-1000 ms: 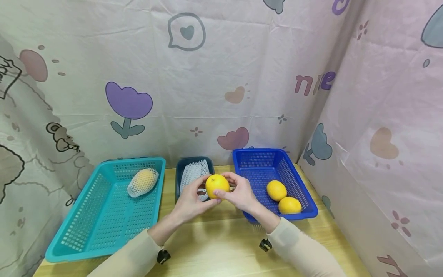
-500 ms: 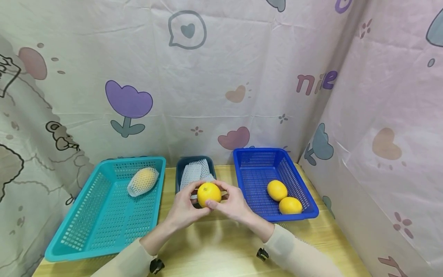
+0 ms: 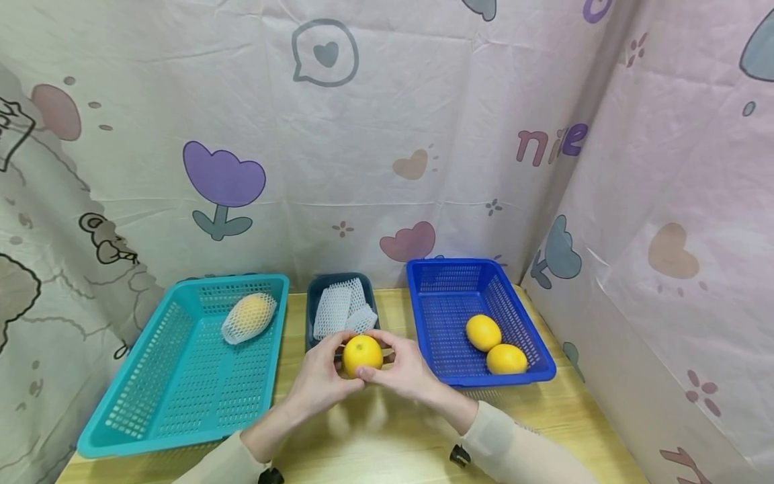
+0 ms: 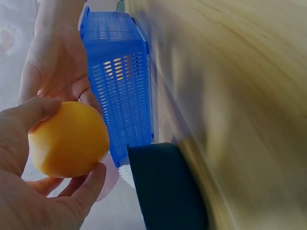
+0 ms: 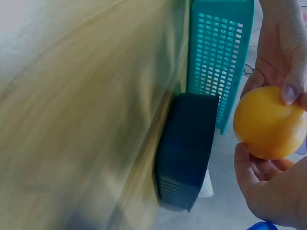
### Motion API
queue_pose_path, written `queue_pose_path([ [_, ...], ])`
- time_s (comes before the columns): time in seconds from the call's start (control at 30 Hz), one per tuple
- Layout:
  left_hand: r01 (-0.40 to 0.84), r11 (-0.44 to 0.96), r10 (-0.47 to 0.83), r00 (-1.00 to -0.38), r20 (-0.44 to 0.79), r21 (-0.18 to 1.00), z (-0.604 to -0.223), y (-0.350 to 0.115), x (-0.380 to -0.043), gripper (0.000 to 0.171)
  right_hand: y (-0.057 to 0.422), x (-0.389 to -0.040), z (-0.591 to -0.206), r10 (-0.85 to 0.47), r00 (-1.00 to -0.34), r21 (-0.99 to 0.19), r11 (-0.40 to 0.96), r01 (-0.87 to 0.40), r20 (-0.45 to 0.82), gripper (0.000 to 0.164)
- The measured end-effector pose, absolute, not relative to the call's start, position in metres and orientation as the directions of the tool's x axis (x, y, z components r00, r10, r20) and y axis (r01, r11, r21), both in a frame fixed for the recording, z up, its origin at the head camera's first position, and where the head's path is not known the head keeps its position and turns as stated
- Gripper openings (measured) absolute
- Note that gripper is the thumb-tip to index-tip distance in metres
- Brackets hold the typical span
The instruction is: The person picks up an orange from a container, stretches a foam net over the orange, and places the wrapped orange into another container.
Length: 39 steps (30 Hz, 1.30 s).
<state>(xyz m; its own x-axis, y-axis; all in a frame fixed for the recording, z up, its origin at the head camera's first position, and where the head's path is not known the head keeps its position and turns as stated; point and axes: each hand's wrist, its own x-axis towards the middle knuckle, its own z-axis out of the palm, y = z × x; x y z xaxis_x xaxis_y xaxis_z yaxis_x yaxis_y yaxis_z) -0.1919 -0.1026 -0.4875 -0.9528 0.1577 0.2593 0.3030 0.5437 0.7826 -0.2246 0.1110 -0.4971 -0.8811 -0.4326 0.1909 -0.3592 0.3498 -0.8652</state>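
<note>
Both hands hold one round yellow-orange fruit, an orange, up over the table in front of the small dark basket. My left hand grips its left side, thumb and fingers curled round it; my right hand grips the right side with the thumb across the front. In the left wrist view the orange sits between thumb and fingertips, and its skin is bare. White foam net sleeves lie in the dark teal basket just behind the hands.
At left stands a large turquoise basket holding one yellow fruit in a white foam net. A blue basket at right holds two more oranges. A patterned cloth hangs behind the wooden table.
Both hands have moved the orange toward the body and slightly left, uncovering more of the foam nets in the dark basket. The fruits in the other baskets have stayed put.
</note>
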Motion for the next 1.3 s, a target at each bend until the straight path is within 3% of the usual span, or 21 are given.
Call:
queue_pose_path([
  [0.23, 0.317, 0.596, 0.177, -0.948, 0.264, 0.738, -0.498, -0.107, -0.189, 0.073, 0.110, -0.221, -0.507, -0.479, -0.858, -0.843, 0.372, -0.389, 0.185, 0.069],
  [0.67, 0.320, 0.609, 0.286, -0.942, 0.175, 0.726, -0.523, -0.115, -0.186, 0.075, 0.115, -0.215, -0.531, -0.530, -0.846, -0.881, 0.371, -0.293, 0.058, 0.069],
  [1.3, 0.303, 0.644, 0.300, -0.945, 0.132, 0.703, -0.536, -0.114, -0.182, 0.074, 0.116, -0.214, -0.545, -0.563, -0.823, -0.860, 0.379, -0.340, 0.077, 0.069],
])
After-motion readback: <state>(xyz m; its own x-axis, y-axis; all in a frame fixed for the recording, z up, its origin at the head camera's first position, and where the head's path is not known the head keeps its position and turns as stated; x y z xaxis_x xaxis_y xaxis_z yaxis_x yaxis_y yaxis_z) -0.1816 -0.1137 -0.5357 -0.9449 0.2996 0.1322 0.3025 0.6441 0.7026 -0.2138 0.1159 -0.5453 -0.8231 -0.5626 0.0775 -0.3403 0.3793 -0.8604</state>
